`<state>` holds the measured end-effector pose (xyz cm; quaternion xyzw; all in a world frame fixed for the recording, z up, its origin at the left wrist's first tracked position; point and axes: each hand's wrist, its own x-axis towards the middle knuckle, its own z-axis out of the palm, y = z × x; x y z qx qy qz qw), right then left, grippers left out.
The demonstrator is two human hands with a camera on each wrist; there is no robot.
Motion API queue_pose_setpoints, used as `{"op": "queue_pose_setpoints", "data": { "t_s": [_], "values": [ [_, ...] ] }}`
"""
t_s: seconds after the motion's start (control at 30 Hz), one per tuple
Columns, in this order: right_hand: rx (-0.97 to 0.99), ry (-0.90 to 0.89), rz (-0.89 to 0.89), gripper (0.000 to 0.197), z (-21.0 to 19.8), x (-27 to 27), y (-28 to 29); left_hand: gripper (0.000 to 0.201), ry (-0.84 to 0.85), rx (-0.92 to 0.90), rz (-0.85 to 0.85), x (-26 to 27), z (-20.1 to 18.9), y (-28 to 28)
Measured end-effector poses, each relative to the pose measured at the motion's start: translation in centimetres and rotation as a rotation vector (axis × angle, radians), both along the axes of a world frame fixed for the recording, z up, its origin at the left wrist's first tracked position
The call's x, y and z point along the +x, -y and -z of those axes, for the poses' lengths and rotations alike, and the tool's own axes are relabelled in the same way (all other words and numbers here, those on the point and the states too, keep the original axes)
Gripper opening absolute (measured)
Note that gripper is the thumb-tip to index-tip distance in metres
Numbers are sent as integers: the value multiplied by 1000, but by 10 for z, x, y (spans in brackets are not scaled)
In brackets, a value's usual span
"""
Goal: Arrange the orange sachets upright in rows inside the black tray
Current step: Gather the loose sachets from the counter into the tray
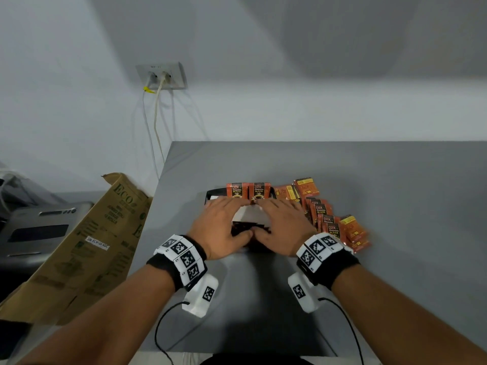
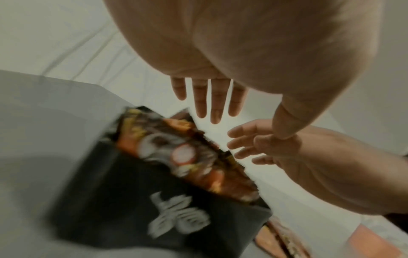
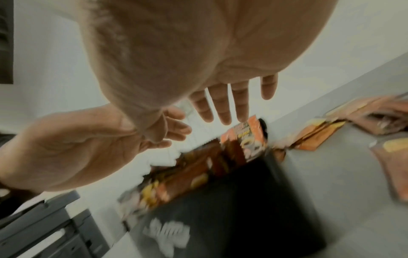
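The black tray [image 1: 214, 194] stands mid-table, its dark wall with a white logo [image 2: 154, 192] [image 3: 243, 200] blurred in both wrist views. Two orange sachets [image 1: 237, 190] [image 1: 259, 191] stand upright at its far side; more stand in a row inside [image 2: 187, 157] [image 3: 194, 172]. My left hand [image 1: 224, 225] [image 2: 212, 101] and right hand [image 1: 282, 225] [image 3: 227, 103] lie side by side over the tray, palms down, fingers straight and spread, thumbs meeting. Neither holds anything. I cannot tell whether they touch the sachet tops. Loose orange sachets [image 1: 332, 222] [image 3: 318, 136] lie in a pile right of the tray.
A brown cardboard box [image 1: 87, 233] leans against the grey table's left edge [image 1: 158, 196], with a grey machine [image 1: 39, 227] beyond it. A wall socket [image 1: 160, 75] drops cables behind the table's corner. Wrist-camera cords trail at the near edge.
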<state>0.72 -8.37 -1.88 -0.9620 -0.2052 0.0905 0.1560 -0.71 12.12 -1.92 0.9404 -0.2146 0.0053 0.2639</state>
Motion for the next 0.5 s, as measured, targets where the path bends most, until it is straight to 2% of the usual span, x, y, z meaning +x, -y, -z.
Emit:
{"op": "queue_pose_setpoints", "data": {
  "t_s": [0.13, 0.23, 0.3, 0.37, 0.43, 0.5],
  "values": [
    [93, 61, 185, 47, -15, 19, 49, 47, 65, -113, 14, 17, -22, 58],
    [24, 54, 299, 41, -3, 30, 93, 27, -33, -99, -33, 23, -27, 118],
    [-45, -20, 368, 43, 8, 29, 119, 20, -165, -30, -59, 24, -19, 158],
    [-106, -82, 416, 33, 22, 21, 137, 18, -284, 79, -74, 22, -5, 191],
    [-141, -169, 421, 43, 37, 11, 146, 23, -340, 275, -67, 19, 15, 211],
    [-97, -211, 444, 54, 53, 3, 150, 32, -358, 460, -85, 17, 38, 220]
  ]
}}
